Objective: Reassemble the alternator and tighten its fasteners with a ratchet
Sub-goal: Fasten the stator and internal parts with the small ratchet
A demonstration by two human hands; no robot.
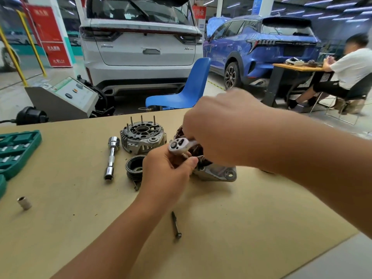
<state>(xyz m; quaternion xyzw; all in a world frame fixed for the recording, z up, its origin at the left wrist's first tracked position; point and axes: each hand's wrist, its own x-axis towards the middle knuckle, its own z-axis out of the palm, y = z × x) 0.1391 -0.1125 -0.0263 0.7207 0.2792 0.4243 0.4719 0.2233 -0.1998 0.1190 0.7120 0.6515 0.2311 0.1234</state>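
The alternator's front housing [217,173] with its copper stator lies at the middle of the table, mostly hidden by my hands. My right hand [225,125] grips the handle of a chrome ratchet [179,147], whose head sits above the housing. My left hand [167,172] holds the housing just under the ratchet head, thumb and fingers curled round it. The rear housing [143,136], with several studs pointing up, stands behind to the left. A black pulley [134,168] lies in front of it. One long bolt [176,225] rests loose on the table nearer to me.
A chrome extension with sockets [111,158] lies left of the pulley. A loose socket [24,202] and a green socket case [17,150] are at the far left. Beyond the table [261,228] stand a blue chair [187,87], a machine, two cars and a seated person [346,71].
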